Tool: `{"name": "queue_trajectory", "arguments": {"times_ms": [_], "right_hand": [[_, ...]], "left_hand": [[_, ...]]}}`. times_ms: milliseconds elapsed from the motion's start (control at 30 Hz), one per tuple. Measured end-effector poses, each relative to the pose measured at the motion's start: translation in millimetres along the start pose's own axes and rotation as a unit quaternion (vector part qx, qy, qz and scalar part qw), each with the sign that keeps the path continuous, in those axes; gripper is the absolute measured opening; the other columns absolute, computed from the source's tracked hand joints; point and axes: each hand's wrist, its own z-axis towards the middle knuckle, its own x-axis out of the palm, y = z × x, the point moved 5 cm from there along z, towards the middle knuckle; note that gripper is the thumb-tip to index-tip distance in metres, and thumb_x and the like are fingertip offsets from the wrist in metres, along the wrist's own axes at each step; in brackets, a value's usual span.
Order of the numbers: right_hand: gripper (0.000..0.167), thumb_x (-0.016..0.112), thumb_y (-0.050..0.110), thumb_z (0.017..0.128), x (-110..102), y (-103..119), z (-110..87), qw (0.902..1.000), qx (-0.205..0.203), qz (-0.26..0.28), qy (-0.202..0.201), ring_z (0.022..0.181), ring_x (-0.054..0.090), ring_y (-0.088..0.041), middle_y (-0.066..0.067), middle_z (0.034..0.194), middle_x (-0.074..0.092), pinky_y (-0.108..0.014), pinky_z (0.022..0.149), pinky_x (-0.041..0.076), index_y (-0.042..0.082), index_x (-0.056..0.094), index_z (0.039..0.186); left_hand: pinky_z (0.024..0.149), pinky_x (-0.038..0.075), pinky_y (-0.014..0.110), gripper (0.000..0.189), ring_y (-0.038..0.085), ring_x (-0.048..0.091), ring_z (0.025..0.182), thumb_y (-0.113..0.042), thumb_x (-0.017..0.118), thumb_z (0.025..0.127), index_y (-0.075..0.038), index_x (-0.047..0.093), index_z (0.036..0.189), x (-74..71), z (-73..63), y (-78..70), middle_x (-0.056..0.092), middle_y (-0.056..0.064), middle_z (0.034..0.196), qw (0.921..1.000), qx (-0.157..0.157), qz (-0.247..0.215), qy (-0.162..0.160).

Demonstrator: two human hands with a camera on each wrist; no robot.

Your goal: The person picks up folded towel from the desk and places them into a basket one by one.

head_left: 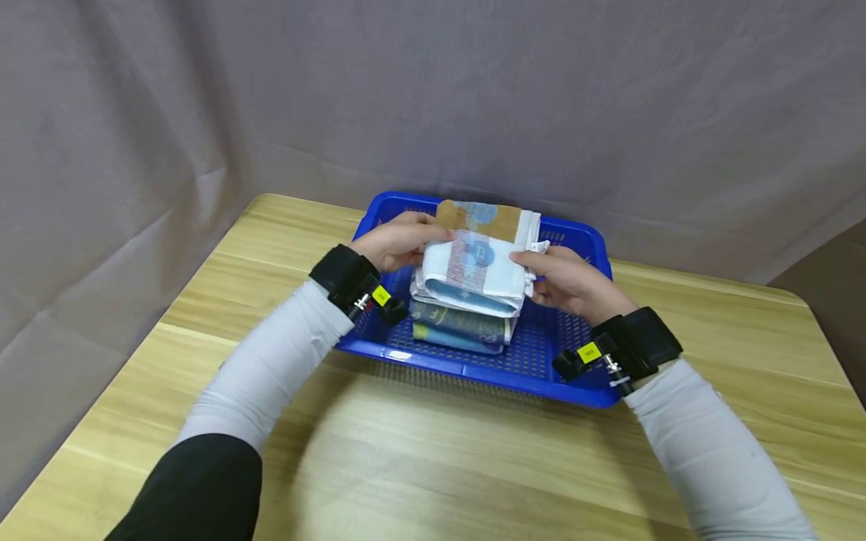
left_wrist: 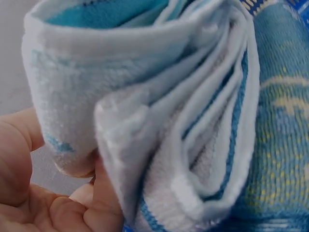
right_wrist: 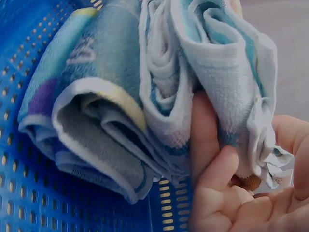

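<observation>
A folded white-and-blue towel (head_left: 443, 259) lies on top of a stack in a blue plastic basket (head_left: 433, 364). My left hand (head_left: 399, 239) pinches its left side, thumb over the top. At the opposite side my right hand (head_left: 568, 279) grips the edge, thumb above; in the right wrist view, fingers (right_wrist: 205, 135) reach between this towel's layers and the folds beside it. Just behind the white front shows a brown towel section (head_left: 504, 222) with a blue spot. Beneath are a folded grey-green towel (head_left: 460, 321) and a light blue one (head_left: 467, 343).
The basket stands on a wood-grain table (head_left: 419, 466), near its back edge. A grey cloth curtain (head_left: 433, 98) hangs close behind the basket and along the left side. Perforated basket walls (right_wrist: 19, 159) surround the stack.
</observation>
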Motion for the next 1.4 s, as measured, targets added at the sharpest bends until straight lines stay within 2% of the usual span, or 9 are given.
{"name": "queue_trajectory", "arguments": {"times_ms": [400,533,667,800,900,1033,1167,1300,1400], "right_hand": [[0.038,0.056,0.042,0.1,-4.3,-2.9,6.9,0.9987,0.004,-0.041,-0.029,0.071,0.057,-0.005,0.013,0.083,0.062,-0.019,0.068,0.047,0.01,0.047,0.117],[0.045,0.056,0.043,0.1,-5.6,-4.8,7.9,0.9982,0.006,-0.047,-0.036,0.071,0.059,-0.004,0.013,0.083,0.064,-0.018,0.068,0.048,0.007,0.045,0.125],[0.06,0.056,0.044,0.1,-6.7,-7.4,8.0,0.998,0.012,-0.045,-0.042,0.073,0.059,-0.003,0.013,0.086,0.064,-0.018,0.068,0.049,0.003,0.036,0.139],[0.068,0.057,0.043,0.099,-8.0,-9.0,6.7,0.9978,0.018,-0.042,-0.049,0.074,0.058,-0.004,0.012,0.089,0.062,-0.018,0.07,0.049,0.003,0.027,0.145],[0.062,0.058,0.043,0.098,-10.2,-9.3,7.3,0.9972,0.019,-0.047,-0.054,0.075,0.057,-0.004,0.01,0.09,0.06,-0.019,0.071,0.049,0.006,0.03,0.139],[0.047,0.06,0.044,0.097,-15.9,-12.1,12.3,0.9959,0.02,-0.052,-0.071,0.072,0.056,-0.005,0.009,0.086,0.059,-0.02,0.072,0.05,0.011,0.037,0.121],[0.041,0.061,0.043,0.096,-18.7,-20.3,23.0,0.9955,0.018,-0.038,-0.085,0.068,0.056,-0.004,0.01,0.081,0.059,-0.02,0.069,0.051,0.012,0.04,0.114],[0.046,0.062,0.045,0.096,-20.7,-30.1,35.1,0.9951,0.011,-0.043,-0.089,0.067,0.058,-0.005,0.008,0.082,0.06,-0.023,0.073,0.051,0.009,0.041,0.116],[0.061,0.058,0.049,0.097,-26.6,-33.0,37.8,0.9926,0.004,-0.081,-0.091,0.072,0.061,-0.007,0.002,0.092,0.06,-0.029,0.081,0.05,0.001,0.039,0.131]], "left_hand": [[0.065,0.055,0.021,0.045,0.014,0.063,0.082,-0.015,0.058,0.099,-0.001,0.043,0.139,-4.3,9.1,3.1,0.061,0.01,0.106,0.9991,0.008,0.03,-0.029],[0.067,0.053,0.021,0.055,0.016,0.059,0.087,-0.014,0.065,0.095,-0.003,0.038,0.142,-6.3,10.2,0.4,0.056,0.012,0.114,0.9941,0.046,0.073,-0.066],[0.08,0.052,0.028,0.066,0.023,0.055,0.104,-0.012,0.07,0.091,-0.008,0.033,0.145,-5.8,8.7,-4.1,0.048,0.015,0.13,0.9807,0.102,0.134,-0.099],[0.103,0.046,0.043,0.07,0.031,0.044,0.129,-0.008,0.068,0.092,-0.017,0.03,0.149,-1.7,7.9,-6.9,0.038,0.017,0.146,0.9724,0.141,0.168,-0.08],[0.115,0.029,0.049,0.062,0.032,0.033,0.136,-0.01,0.065,0.094,-0.021,0.037,0.149,0.3,9.8,-9.6,0.042,0.015,0.146,0.9577,0.169,0.223,-0.065],[0.114,0.021,0.052,0.052,0.032,0.027,0.132,-0.019,0.062,0.097,-0.022,0.044,0.145,0.9,15.3,-8.1,0.053,0.01,0.138,0.944,0.174,0.272,-0.068],[0.113,0.023,0.052,0.052,0.033,0.03,0.132,-0.026,0.061,0.097,-0.019,0.045,0.146,-2.6,20.8,-1.2,0.052,0.011,0.139,0.9352,0.175,0.295,-0.087],[0.112,0.023,0.05,0.054,0.035,0.033,0.134,-0.027,0.061,0.096,-0.012,0.047,0.146,-8.1,22.6,-1.6,0.048,0.014,0.146,0.9072,0.197,0.354,-0.114],[0.111,0.023,0.048,0.048,0.034,0.037,0.134,-0.025,0.061,0.097,-0.008,0.053,0.14,-7.7,18.9,-10.1,0.051,0.014,0.144,0.8889,0.225,0.381,-0.117]]}}
